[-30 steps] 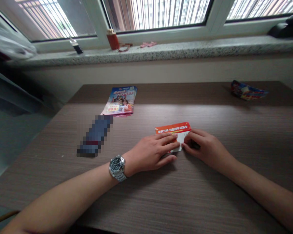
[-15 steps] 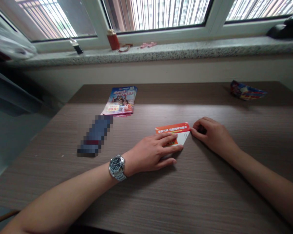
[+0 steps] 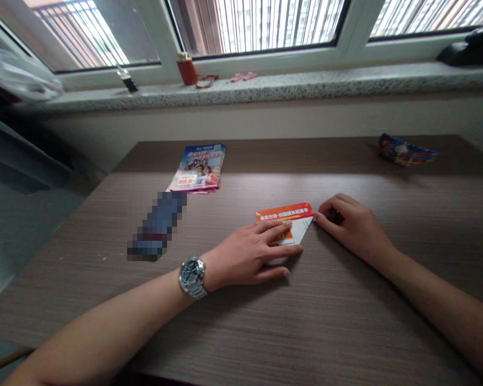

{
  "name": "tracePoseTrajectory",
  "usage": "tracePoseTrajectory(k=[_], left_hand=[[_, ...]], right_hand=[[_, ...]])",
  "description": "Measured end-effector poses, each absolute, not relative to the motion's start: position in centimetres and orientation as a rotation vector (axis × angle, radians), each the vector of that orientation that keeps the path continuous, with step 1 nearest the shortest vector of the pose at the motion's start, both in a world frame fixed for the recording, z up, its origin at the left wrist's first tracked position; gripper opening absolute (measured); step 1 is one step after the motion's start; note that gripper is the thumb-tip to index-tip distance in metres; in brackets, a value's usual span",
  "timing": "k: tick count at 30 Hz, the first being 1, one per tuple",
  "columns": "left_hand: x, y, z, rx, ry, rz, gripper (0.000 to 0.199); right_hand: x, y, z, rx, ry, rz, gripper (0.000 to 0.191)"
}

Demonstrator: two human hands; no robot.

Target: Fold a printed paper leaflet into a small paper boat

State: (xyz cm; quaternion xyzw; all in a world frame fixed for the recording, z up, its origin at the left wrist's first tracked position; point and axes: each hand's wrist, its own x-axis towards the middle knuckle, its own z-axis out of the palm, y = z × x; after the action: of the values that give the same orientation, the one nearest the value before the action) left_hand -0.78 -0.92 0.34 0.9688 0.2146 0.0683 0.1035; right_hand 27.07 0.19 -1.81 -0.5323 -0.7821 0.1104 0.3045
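Note:
A small orange and white flyer (image 3: 285,211) with printed characters lies on the table, one of its corners folded to a slant on the right side. My left hand (image 3: 251,254), with a metal watch at its wrist, rests palm down over the lower left of the flyer, fingers stretched out and spread. At the flyer's right corner, the thumb and forefinger of my right hand (image 3: 348,222) are pinched together on the tip. The left palm hides part of the print.
Left of centre is a stack of colourful flyers (image 3: 199,167), with a blurred-out dark phone-shaped object (image 3: 156,228) just in front. A folded colourful paper (image 3: 406,151) stands at the back right. Along the stone windowsill (image 3: 306,86) sit a red-brown container (image 3: 186,69) and small items.
The left fingers have shifted very slightly on the flyer, the little finger a touch lower. The right hand's pinch at the corner stays in place.

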Motion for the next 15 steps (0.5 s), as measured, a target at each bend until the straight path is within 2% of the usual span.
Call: tracePoseTrajectory(k=[5, 10, 15], left_hand=[[-0.8, -0.8, 0.3, 2.851, 0.628, 0.202, 0.049], [-0.8, -0.7, 0.3, 2.843, 0.617, 0.231, 0.049], [-0.9, -0.8, 0.2, 2.842, 0.613, 0.255, 0.051]], right_hand=[[26.9, 0.1, -2.3, -1.182, -2.223, 0.163, 0.008], [26.8, -0.7, -2.4, -0.973, -2.419, 0.058, 0.020], [26.7, -1.7, -2.4, -0.938, -2.534, 0.046, 0.031]])
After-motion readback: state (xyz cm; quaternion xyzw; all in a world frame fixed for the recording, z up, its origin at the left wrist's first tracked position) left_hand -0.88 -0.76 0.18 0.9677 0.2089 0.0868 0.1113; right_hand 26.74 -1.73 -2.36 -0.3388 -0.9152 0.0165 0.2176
